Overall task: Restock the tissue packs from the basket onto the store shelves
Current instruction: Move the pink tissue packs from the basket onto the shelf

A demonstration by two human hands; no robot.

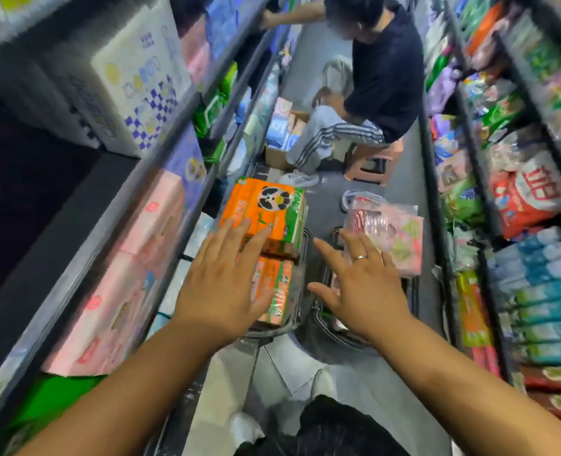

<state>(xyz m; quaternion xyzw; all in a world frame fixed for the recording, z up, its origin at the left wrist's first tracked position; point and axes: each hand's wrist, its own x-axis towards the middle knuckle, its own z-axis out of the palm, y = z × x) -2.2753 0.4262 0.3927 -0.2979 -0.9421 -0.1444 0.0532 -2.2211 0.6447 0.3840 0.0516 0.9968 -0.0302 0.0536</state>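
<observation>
An orange and green tissue pack with a panda face (266, 212) lies on top of a second orange pack (272, 291) in a dark wire basket (300, 311) on the aisle floor. My left hand (221, 278) reaches over them with straight, spread fingers, the fingertips at the top pack's near edge. My right hand (358, 284), ring on one finger, hovers spread over a second wire basket (410, 287) that holds pink tissue packs (391, 232). Neither hand holds anything. On the left shelves (160, 149) stand pink packs (127, 268) and a white checked pack (140, 80).
A person in a dark shirt (371, 80) sits on a pink stool (374, 159) further down the narrow aisle, beside an open cardboard box (279, 153). Shelves on the right (483, 179) are crammed with colourful packets. My knees fill the floor just before the baskets.
</observation>
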